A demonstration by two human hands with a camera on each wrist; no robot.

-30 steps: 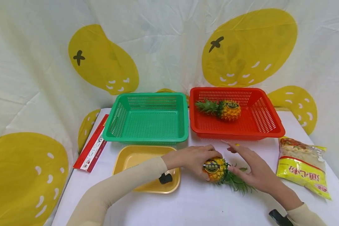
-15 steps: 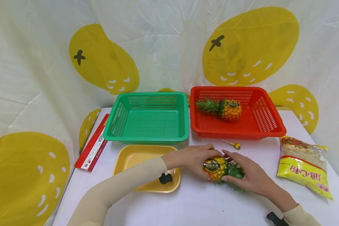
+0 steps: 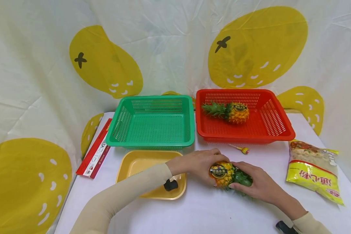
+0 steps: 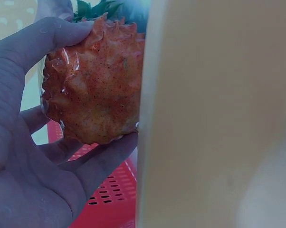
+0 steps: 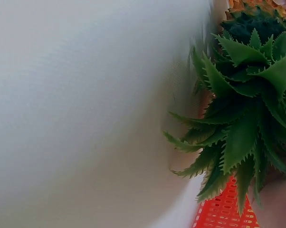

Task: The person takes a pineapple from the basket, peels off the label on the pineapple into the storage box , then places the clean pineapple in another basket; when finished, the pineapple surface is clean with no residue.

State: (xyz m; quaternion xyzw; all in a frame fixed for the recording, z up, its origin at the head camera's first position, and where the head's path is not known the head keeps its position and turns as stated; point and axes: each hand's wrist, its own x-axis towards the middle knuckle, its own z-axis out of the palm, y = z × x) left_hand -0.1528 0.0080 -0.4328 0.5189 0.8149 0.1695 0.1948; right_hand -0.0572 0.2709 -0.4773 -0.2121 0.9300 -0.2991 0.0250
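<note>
A small pineapple point(image 3: 226, 175) with a black label lies on the white table, its green crown pointing right. My left hand point(image 3: 201, 165) grips the yellow body from the left. In the left wrist view, thumb and fingers curl round the pineapple body point(image 4: 98, 90), which has a clear wrap. From the other side my right hand point(image 3: 260, 182) holds the pineapple where body meets crown, thumb in front and fingers behind. The spiky crown point(image 5: 250, 118) fills the right part of the right wrist view; most of that hand is out of it.
Behind stand a green basket point(image 3: 158, 128) and a red basket point(image 3: 269, 138) with another pineapple point(image 3: 238, 113). A yellow tray point(image 3: 134, 161) is under the left forearm. A lollipop point(image 3: 244, 150), a yellow bag point(image 3: 314, 172) and a red box point(image 3: 94, 149) lie about.
My right hand has moved left along the leaves and closed in on the pineapple's crown end. That uncovered the lollipop. The left hand keeps its grip in place.
</note>
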